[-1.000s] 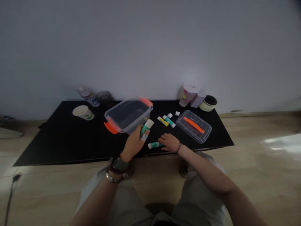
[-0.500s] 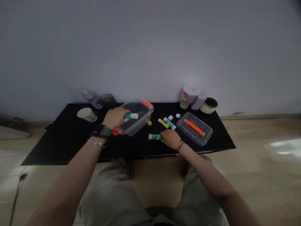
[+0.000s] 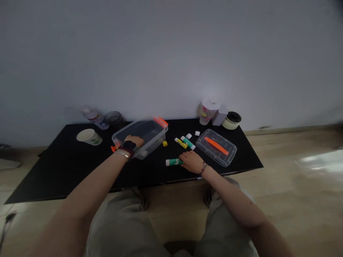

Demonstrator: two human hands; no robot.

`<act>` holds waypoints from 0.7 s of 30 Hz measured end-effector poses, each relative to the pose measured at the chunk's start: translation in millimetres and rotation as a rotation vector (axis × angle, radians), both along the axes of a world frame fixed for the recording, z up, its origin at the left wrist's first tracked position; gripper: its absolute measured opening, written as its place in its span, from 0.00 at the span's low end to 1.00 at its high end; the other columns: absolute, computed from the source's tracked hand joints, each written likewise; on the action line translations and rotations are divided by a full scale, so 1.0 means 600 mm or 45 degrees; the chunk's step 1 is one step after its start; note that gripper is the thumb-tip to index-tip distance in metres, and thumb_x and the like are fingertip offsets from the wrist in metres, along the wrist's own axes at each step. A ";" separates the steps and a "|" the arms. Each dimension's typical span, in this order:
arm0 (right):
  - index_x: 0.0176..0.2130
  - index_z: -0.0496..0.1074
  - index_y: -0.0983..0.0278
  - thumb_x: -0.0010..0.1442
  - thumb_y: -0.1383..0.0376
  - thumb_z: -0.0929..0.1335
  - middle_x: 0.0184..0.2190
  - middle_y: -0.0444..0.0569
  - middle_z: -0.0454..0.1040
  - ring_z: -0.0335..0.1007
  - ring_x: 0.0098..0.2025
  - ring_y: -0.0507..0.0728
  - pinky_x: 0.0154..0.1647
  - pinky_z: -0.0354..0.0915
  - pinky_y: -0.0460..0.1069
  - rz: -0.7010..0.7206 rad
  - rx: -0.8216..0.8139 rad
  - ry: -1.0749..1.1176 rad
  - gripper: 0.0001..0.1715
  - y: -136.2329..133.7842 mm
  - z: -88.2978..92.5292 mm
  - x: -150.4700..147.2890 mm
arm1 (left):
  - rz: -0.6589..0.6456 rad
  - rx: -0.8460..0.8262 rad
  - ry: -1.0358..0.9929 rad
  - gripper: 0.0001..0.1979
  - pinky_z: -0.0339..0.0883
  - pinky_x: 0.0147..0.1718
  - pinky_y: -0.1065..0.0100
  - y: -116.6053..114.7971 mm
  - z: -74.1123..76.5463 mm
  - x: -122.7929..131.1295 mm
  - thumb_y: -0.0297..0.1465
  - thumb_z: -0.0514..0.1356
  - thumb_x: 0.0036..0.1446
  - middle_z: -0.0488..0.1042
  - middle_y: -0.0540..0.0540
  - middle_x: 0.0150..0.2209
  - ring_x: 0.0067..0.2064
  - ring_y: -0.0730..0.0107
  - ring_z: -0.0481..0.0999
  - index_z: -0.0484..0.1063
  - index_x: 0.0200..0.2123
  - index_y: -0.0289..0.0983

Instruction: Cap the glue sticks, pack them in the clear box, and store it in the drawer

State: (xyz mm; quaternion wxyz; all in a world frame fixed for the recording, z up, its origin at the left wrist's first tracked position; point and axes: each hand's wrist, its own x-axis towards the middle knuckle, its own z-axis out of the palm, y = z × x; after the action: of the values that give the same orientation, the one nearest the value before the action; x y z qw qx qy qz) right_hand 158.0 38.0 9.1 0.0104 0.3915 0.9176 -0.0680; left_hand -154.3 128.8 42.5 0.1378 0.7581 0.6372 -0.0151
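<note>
My left hand [image 3: 133,140] reaches over the rim into a clear plastic box [image 3: 150,125] with orange clip handles, and its fingers are hidden behind the box's wall. A pale object [image 3: 144,153], perhaps a glue stick, lies inside near the front corner. My right hand [image 3: 192,161] rests flat on the black surface [image 3: 150,178], its fingertips against a green glue stick [image 3: 174,162]. Farther back lie a yellow glue stick [image 3: 181,143], a second green glue stick [image 3: 188,142], a small yellow cap [image 3: 165,143] and white caps [image 3: 189,136].
A clear lid [image 3: 216,147] with an orange handle lies to the right. A paper cup [image 3: 88,137], spray bottle [image 3: 94,117], dark glass [image 3: 114,120], plastic cup [image 3: 207,111], lilac box [image 3: 219,115] and lidded pot [image 3: 231,120] stand along the wall.
My left hand has moved down into the box, and the green glue stick no longer shows in it. My right hand has stayed beside the lying glue stick. The view has shifted slightly.
</note>
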 end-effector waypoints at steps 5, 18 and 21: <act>0.48 0.70 0.66 0.63 0.62 0.70 0.44 0.54 0.74 0.70 0.47 0.60 0.49 0.57 0.52 -0.009 0.020 0.007 0.15 0.003 0.001 0.002 | 0.049 -0.229 0.206 0.07 0.69 0.43 0.53 0.003 0.015 0.012 0.26 0.62 0.54 0.75 0.41 0.25 0.37 0.55 0.77 0.74 0.24 0.32; 0.52 0.73 0.67 0.62 0.59 0.70 0.46 0.54 0.78 0.74 0.45 0.57 0.47 0.63 0.49 -0.157 -0.341 0.529 0.21 0.018 0.004 0.003 | -0.398 0.219 -0.429 0.21 0.61 0.60 0.56 -0.152 0.068 0.150 0.37 0.53 0.64 0.70 0.39 0.58 0.59 0.56 0.69 0.67 0.58 0.38; 0.51 0.74 0.66 0.61 0.59 0.71 0.45 0.53 0.79 0.74 0.44 0.56 0.45 0.64 0.48 -0.159 -0.502 0.681 0.21 0.019 0.009 0.001 | -0.435 0.065 -0.310 0.26 0.59 0.61 0.54 -0.189 0.030 0.171 0.38 0.59 0.60 0.69 0.37 0.59 0.62 0.52 0.67 0.64 0.61 0.38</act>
State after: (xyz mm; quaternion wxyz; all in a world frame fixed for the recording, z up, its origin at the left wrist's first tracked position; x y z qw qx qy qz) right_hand 158.7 49.2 14.3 -0.1594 0.4056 0.8313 -0.3450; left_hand -51.7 15.1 60.2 0.1900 0.8547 0.4781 0.0698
